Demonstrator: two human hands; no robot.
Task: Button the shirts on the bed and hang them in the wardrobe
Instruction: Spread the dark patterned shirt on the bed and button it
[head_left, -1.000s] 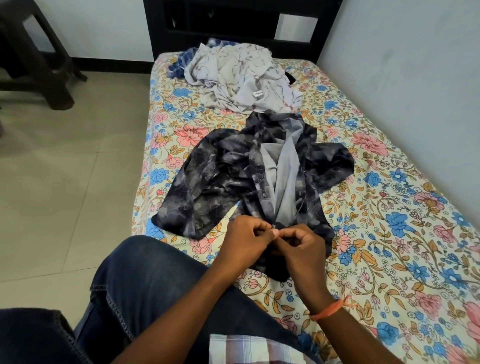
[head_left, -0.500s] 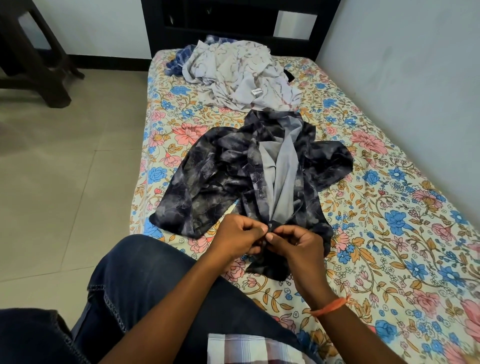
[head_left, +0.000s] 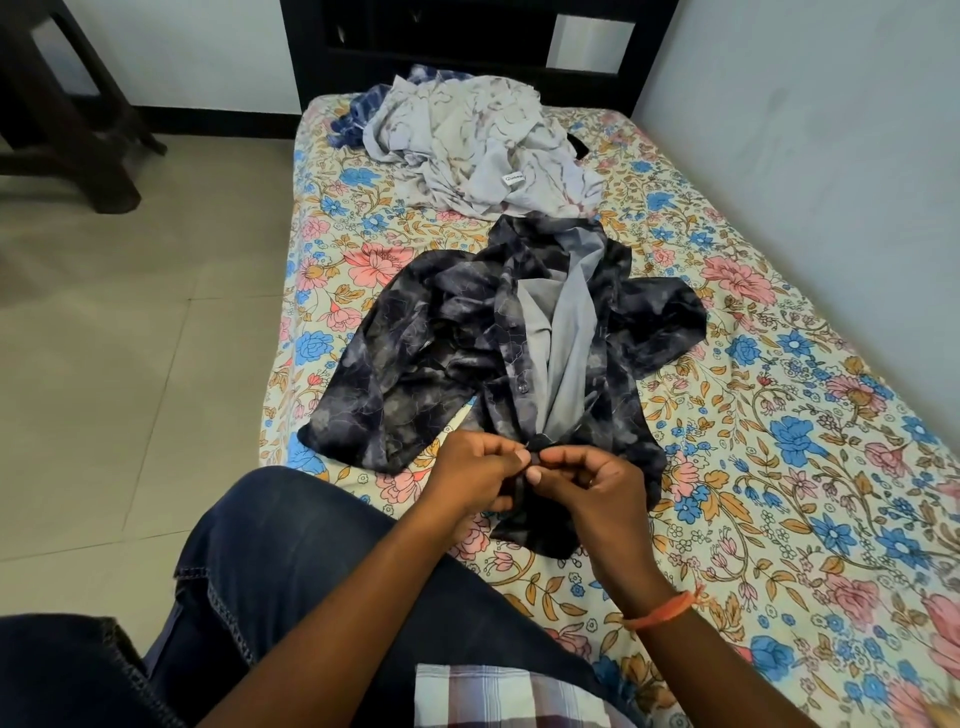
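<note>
**Both hands pinching the lower placket of a dark shirt on a floral bed**

Nearest to the camera we see a knee in dark blue jeans (head_left: 291, 561) resting against the bed's near edge, and a strip of checked fabric (head_left: 498, 696) at the bottom of the view. Above these, our left hand (head_left: 470, 478) and right hand (head_left: 592, 491) meet fingertip to fingertip; an orange wrist thread (head_left: 662, 613) circles the right wrist. Each hand has thumb and forefinger pressed together on the front edge of the dark patterned shirt (head_left: 441, 353), the two pinches touching at the low end of its opening. Whether a button sits between the fingertips we cannot tell, since the fingers cover that spot.

The shirt lies spread on the floral bedsheet (head_left: 779, 467), collar away from us and hem toward us. A short dark stretch of hem hangs below the hands; most of the garment extends beyond them. Above the grip the front stands open in a narrow wedge, showing the grey inner lining (head_left: 566, 332), with one button (head_left: 523, 387) visible on the left edge just beyond the left hand. Its sleeves fan out to either side.

Farther up the bed, just past the collar, we note a crumpled pale printed shirt (head_left: 467, 140) heaped over a blue checked garment (head_left: 358, 111), near the black headboard (head_left: 467, 47).
</note>
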